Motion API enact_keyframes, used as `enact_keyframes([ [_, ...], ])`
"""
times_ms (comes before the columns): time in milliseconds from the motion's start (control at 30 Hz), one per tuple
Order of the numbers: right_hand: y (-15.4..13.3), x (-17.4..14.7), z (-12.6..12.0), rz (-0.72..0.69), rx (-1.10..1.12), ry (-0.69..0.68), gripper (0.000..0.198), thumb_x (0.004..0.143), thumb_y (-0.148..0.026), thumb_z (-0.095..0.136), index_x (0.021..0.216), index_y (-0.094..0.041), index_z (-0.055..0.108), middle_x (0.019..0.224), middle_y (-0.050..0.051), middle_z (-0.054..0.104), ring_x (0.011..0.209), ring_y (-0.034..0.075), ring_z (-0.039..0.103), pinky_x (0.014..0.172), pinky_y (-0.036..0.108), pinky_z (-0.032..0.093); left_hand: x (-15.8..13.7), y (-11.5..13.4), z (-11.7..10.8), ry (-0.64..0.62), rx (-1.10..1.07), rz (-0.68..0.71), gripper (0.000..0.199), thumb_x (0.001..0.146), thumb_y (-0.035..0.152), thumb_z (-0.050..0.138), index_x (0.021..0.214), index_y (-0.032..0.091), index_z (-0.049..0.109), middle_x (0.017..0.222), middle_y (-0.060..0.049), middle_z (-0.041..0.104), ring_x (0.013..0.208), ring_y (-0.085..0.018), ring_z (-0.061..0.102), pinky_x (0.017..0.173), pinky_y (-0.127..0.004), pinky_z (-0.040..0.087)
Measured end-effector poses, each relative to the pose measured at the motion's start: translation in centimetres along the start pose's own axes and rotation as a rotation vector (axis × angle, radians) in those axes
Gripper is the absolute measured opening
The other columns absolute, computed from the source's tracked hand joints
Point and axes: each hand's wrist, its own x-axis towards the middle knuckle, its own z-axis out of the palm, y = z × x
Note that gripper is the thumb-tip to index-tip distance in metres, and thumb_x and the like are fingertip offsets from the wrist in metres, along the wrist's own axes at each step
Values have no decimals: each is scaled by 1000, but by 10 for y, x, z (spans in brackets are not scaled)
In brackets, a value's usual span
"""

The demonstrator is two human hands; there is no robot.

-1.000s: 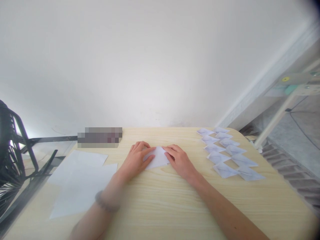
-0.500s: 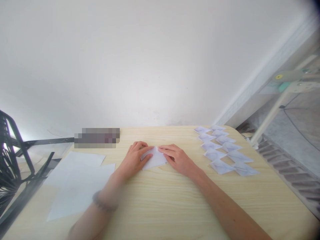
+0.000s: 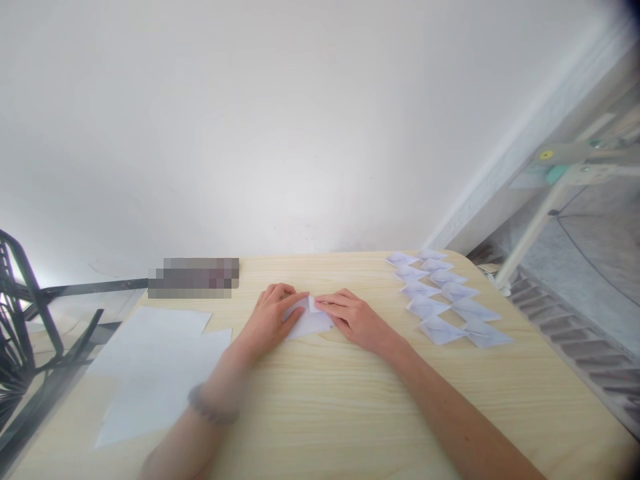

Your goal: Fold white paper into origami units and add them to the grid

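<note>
At the middle of the table: a small piece of folded white paper (image 3: pixel 307 325) lies on the pale wood (image 3: pixel 325 413), between the two hands and partly covered by both.
Left hand: the left hand (image 3: pixel 273 317) rests on the paper's left side, thumb and forefinger apart in a narrow V with white showing between; the other fingers curl beyond.
Right hand: the right hand (image 3: pixel 357 321) comes in from the other side, forefinger and middle finger laid close together, their tips on a small flap (image 3: pixel 313 305) near the far point. Whether the thumb pinches beneath, I cannot tell from here.
Slip risk: if the left hand's hold is light, sideways pressure from the right fingertips could swivel the paper and send the crease off line.
Crease risk: with the flap mostly under fingers, a corner slightly out of place would be hard to notice, and pressing would set it crooked.
Wrist risk: the left forearm, with its dark bracelet (image 3: pixel 213 405), reaches across the edge of the loose sheets (image 3: pixel 155 373); a backward draw could drag or rumple them.
Sleeve-side risk: the finished-looking folded pieces (image 3: pixel 440 330) stand in two close rows beyond the right hand, some seemingly touching; a wide swing there could knock several askew.
</note>
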Motion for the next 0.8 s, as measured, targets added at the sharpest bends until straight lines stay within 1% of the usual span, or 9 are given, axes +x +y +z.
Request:
enact_keyframes([
  [200, -1, 0, -1, 7, -18, -10, 38, 83, -9, 42, 118, -20, 51, 117, 2, 56, 102, 18, 46, 90, 36, 43, 1, 0, 0, -3, 4, 4, 34, 87, 29, 40, 119, 26, 50, 100, -7, 49, 97, -21, 43, 88, -38, 35],
  [467, -1, 1, -1, -15, -44, -13, 41, 81, -6, 43, 118, -21, 51, 116, 3, 56, 101, 19, 47, 88, 40, 44, 1, -2, -1, -21, 23, 23, 32, 87, 30, 40, 115, 27, 54, 100, -7, 48, 97, -21, 43, 87, -38, 36],
  [800, -2, 1, -2, -3, -75, -34, 39, 81, -8, 43, 117, -19, 53, 115, 3, 56, 101, 18, 45, 91, 36, 42, 2, 1, -2, -28, 10, 8, 32, 87, 30, 40, 115, 27, 54, 99, -6, 48, 97, -20, 43, 88, -37, 35],
])
